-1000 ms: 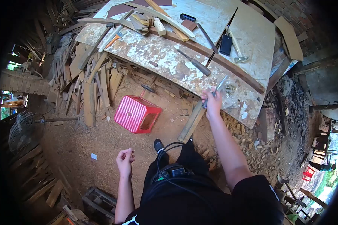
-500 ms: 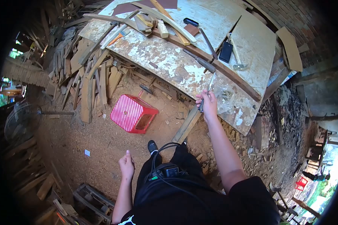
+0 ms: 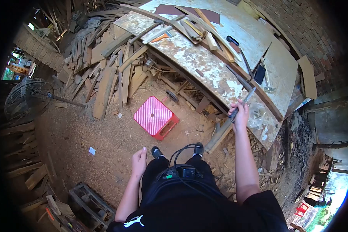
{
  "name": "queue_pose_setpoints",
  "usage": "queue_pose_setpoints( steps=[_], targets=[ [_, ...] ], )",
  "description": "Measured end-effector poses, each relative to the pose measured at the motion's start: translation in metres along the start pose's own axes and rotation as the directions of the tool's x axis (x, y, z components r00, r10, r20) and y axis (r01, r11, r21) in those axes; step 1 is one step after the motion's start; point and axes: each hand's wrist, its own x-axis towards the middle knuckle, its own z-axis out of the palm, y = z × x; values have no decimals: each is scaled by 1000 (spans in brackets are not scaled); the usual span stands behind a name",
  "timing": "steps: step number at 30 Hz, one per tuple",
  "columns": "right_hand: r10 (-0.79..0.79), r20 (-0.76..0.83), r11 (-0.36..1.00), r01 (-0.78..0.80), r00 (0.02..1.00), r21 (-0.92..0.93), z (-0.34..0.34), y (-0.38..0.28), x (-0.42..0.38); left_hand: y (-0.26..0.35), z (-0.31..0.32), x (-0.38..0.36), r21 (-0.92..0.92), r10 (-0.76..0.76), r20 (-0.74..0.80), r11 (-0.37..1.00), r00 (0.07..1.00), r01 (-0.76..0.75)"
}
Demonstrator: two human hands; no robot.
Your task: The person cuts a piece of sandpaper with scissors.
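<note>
My right hand (image 3: pixel 239 114) is closed round the dark handle of a long tool with a grey metal blade (image 3: pixel 249 94), at the front edge of the worktable (image 3: pixel 189 56). The blade points up and away over the tabletop. Just beyond it lies another dark-handled tool (image 3: pixel 243 82). A clear plastic bag (image 3: pixel 257 117) lies right of my hand. Down at the lower middle, my left hand (image 3: pixel 139 159) hangs in the air, fingers curled and thumb up, touching nothing.
A red-and-white striped stool (image 3: pixel 153 115) stands on the floor before me. Scrap wood (image 3: pixel 104 92) is heaped at the left, near a fan (image 3: pixel 27 98). On the table are a phone (image 3: pixel 259 73), a hammer (image 3: pixel 269 89), a brush (image 3: pixel 164 36) and wooden strips (image 3: pixel 208 23).
The camera view has shifted, so the table and stool appear farther right. The blade in my right hand has turned and now shows its broad side. My left hand is still curled.
</note>
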Motion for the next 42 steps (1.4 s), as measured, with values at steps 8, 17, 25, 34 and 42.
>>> queue_pose_setpoints(
  steps=[8, 17, 25, 34, 42],
  targets=[
    [-74, -16, 997, 74, 997, 5, 73, -20, -34, -38, -126, 69, 67, 25, -10, 997, 1000, -25],
    [-360, -1, 886, 341, 933, -312, 133, -96, 124, 13, -142, 184, 216, 31, 82, 975, 996, -48],
    [-240, 28, 829, 220, 970, -515, 237, -106, 504, 53, -112, 259, 521, -110, -110, 840, 988, 152],
    [-214, -236, 372, -144, 948, -917, 368, -56, 747, 103, -29, 278, 520, -323, 32, 814, 946, 260],
    [44, -379, 279, -376, 924, -883, 399, -73, 779, 125, 0, 295, 478, -387, -88, 792, 918, 380]
  ],
)
